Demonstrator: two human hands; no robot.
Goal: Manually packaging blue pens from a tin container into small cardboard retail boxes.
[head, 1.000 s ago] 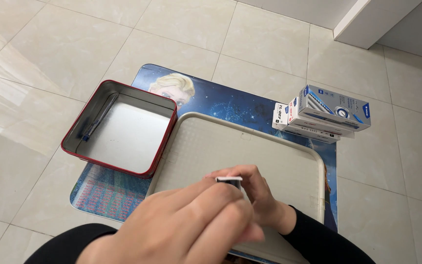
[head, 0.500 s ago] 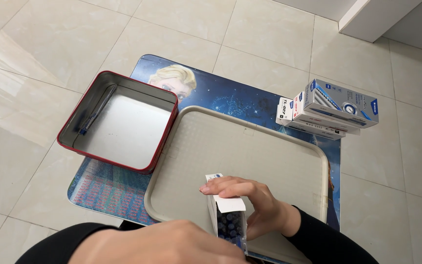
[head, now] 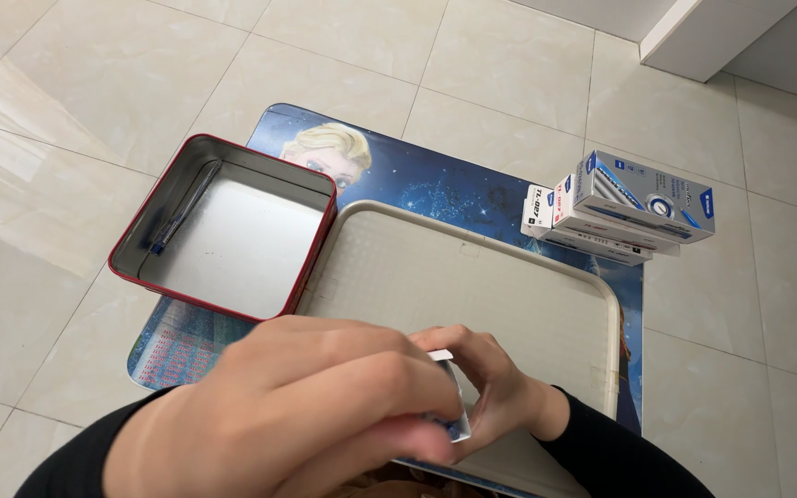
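Both hands, left hand (head: 297,415) and right hand (head: 491,392), have fingers wrapped around a small white cardboard box (head: 449,406) at bottom centre, over the beige plastic tray (head: 472,277); red-rimmed metal tin (head: 223,226) sits left.

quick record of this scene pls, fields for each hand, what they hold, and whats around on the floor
left hand: closest to the camera, fingers curled over a small box
right hand: grips the same small box from the far side
small box: white and blue, flap up, mostly hidden between the hands
tray: beige, rectangular, under the hands
tin: square, red outside, open, left of the tray
pen: lies along the tin's left wall
stacked boxes: white and blue, beyond the tray's far right corner
mat: blue printed, under tray and tin
floor: pale tiles
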